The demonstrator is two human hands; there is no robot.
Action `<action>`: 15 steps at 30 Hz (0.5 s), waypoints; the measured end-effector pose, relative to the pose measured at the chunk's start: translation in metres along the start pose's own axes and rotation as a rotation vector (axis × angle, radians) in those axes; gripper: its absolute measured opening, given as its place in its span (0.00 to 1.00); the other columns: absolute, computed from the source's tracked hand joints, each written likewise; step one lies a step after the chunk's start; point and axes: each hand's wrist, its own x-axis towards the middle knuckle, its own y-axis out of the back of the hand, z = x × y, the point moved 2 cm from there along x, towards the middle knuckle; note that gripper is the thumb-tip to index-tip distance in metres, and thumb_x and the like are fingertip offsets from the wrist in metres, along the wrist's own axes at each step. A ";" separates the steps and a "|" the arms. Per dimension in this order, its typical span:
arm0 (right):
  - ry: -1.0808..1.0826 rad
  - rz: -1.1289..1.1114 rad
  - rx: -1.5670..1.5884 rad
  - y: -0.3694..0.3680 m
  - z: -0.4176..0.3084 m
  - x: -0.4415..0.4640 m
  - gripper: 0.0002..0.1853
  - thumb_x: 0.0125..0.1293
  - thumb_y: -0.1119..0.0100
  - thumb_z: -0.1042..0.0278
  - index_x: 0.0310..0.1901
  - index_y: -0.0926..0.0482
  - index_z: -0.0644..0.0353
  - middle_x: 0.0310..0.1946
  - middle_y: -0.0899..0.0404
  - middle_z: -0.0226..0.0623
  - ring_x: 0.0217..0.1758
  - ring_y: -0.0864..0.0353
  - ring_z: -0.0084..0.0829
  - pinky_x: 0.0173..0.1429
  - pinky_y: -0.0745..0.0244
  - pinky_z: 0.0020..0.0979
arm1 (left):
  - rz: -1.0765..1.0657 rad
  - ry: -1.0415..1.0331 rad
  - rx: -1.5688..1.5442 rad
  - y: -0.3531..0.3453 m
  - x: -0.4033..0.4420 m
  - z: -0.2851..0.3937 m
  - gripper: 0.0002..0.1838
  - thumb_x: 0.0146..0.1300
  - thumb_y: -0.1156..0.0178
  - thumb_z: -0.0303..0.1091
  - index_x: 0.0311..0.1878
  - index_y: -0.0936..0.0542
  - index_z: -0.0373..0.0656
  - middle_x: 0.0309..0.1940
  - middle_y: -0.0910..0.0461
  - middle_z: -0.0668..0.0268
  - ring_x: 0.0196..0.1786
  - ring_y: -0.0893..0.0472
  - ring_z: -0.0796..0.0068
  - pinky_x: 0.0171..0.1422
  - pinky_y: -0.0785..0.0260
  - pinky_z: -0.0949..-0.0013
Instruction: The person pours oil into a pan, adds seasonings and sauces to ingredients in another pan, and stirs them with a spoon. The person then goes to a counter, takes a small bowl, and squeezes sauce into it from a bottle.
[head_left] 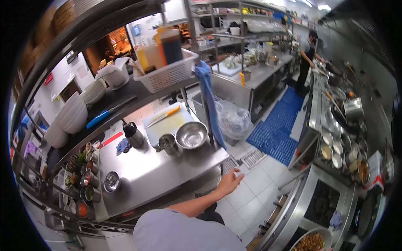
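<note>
My left hand (230, 182) hangs in the air over the tiled floor, between the steel worktable and the stove. Its fingers are loosely bent and apart, with nothing in them. At the bottom right, a pan (328, 236) of browned, diced food (310, 242) sits by the burners. A sliver of skin at the pan's lower edge appears to be my right hand (326, 249); its fingers are almost wholly cut off by the frame. On the worktable, nearest my left hand, stand a steel mixing bowl (191, 134) and a steel pot (168, 143).
A cutting board (168, 121) holds a yellow-handled knife (165, 116). Overhead, a shelf carries a white basket (167, 75) of sauce bottles. The stove (322, 201) lines the right side. A co-worker (309, 54) stands beyond the blue floor mat (276, 129).
</note>
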 end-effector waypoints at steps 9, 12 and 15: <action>0.752 -0.661 1.258 -0.078 -0.446 -0.057 0.24 0.66 0.38 0.70 0.62 0.24 0.67 0.50 0.17 0.50 0.54 0.20 0.45 0.65 0.32 0.40 | 0.590 -0.618 -0.041 0.220 0.035 0.072 0.16 0.62 0.28 0.36 0.50 0.17 0.41 0.23 0.21 0.68 0.23 0.22 0.79 0.30 0.29 0.73; 0.748 -0.560 1.474 -0.099 -0.576 -0.103 0.28 0.66 0.36 0.66 0.65 0.26 0.67 0.57 0.21 0.49 0.62 0.25 0.45 0.65 0.33 0.42 | 1.013 -1.092 0.179 0.319 0.019 0.128 0.17 0.56 0.29 0.31 0.48 0.19 0.39 0.30 0.19 0.66 0.30 0.22 0.68 0.37 0.28 0.67; 0.825 -0.431 1.383 -0.165 -0.652 -0.160 0.21 0.67 0.37 0.67 0.60 0.22 0.63 0.54 0.20 0.48 0.60 0.24 0.48 0.62 0.29 0.42 | 1.223 -0.854 0.508 0.402 -0.001 0.218 0.23 0.59 0.31 0.36 0.55 0.23 0.38 0.38 0.18 0.60 0.43 0.20 0.64 0.52 0.27 0.62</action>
